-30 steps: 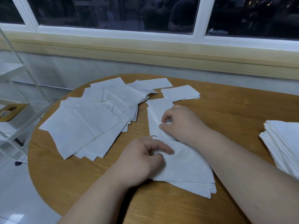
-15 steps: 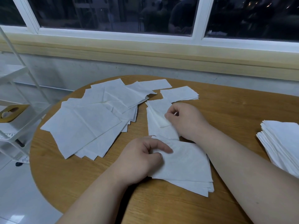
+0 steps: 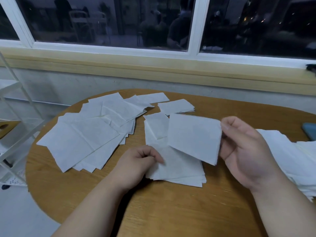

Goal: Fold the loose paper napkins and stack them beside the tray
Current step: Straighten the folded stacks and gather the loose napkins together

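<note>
Lifted since a second ago: one folded napkin, now raised just above the near stack, pinched at its right edge by right hand. Left hand curled, pinching that stack's left edge. Under the stack, round wooden table; beyond it, grey wall, pale sill, dark window. Left of the stack, one overlapping spread of loose napkins, too layered to count. Just behind, one folded strip and one small folded pile. Right, one tall stack, one blue object.
</note>
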The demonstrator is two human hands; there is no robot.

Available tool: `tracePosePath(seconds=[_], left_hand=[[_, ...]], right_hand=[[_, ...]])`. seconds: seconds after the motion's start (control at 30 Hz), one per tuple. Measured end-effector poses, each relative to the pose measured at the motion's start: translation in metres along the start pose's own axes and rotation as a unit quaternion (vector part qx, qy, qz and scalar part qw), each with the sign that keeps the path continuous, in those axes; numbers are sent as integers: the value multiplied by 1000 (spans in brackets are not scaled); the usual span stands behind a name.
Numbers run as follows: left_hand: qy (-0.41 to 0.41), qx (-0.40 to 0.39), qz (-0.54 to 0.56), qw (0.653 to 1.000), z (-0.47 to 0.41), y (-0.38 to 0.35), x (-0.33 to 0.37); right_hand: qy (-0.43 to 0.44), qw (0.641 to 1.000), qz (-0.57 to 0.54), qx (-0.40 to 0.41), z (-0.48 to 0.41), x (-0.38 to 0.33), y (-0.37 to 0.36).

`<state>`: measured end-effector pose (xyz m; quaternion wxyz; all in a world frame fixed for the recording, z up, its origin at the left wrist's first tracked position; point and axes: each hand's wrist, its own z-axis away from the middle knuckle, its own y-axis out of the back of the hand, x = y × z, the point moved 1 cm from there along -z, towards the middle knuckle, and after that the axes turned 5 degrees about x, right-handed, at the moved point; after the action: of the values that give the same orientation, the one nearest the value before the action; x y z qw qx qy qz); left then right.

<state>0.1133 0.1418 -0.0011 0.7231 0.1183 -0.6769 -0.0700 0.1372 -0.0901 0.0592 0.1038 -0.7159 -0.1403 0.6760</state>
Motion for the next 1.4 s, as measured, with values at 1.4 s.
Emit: tracePosePath(seconds=[1.4], left_hand=[[-67, -23, -97, 993, 4, 0, -8]], right_hand=[[-1, 866, 496, -60, 8, 49, 20]])
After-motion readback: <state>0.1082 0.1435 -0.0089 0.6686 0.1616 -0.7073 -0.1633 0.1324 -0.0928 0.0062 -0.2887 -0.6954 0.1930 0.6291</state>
